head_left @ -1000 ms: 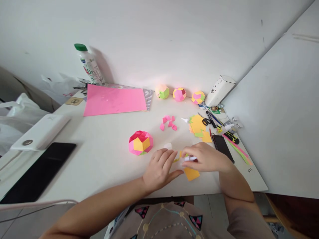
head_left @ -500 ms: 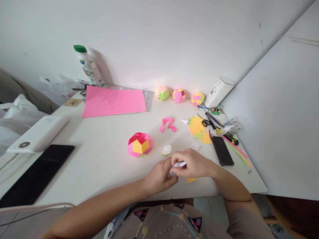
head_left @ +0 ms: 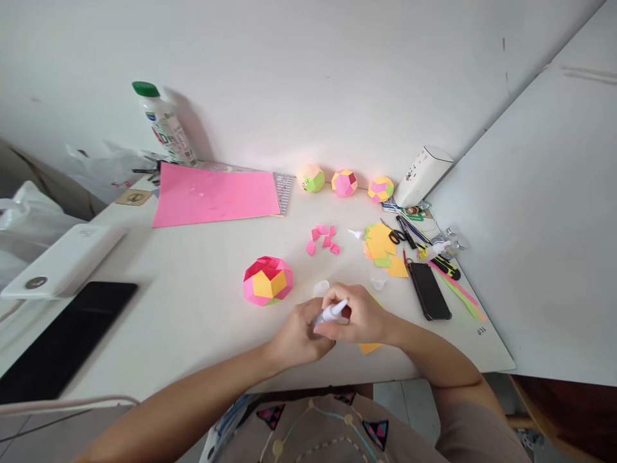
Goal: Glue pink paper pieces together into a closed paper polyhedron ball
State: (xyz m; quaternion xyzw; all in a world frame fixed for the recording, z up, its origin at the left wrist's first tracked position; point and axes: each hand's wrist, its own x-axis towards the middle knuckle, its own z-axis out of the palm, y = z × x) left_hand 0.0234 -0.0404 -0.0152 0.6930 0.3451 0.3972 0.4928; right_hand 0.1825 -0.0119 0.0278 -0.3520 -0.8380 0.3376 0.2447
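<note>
A small bottle with a white nozzle [head_left: 333, 311] is held between my two hands near the table's front edge, its tip pointing up and right. My left hand [head_left: 301, 333] is wrapped round the bottle's body. The fingers of my right hand [head_left: 355, 314] close round its neck. Just behind my hands stands a small round translucent container [head_left: 321, 288], partly hidden. To the left sits an open pink and yellow paper shape [head_left: 268, 281]. Small pink paper pieces [head_left: 323, 238] lie further back.
Three paper balls [head_left: 344, 183] stand along the wall. At right are yellow paper sheets [head_left: 380, 242], scissors [head_left: 396, 236] and a phone [head_left: 429, 290]. Pink sheets [head_left: 216, 195] lie back left, a black tablet [head_left: 70, 337] front left.
Both hands have shifted slightly left with the bottle. More of the white nozzle shows, and my right hand now partly covers the small round container.
</note>
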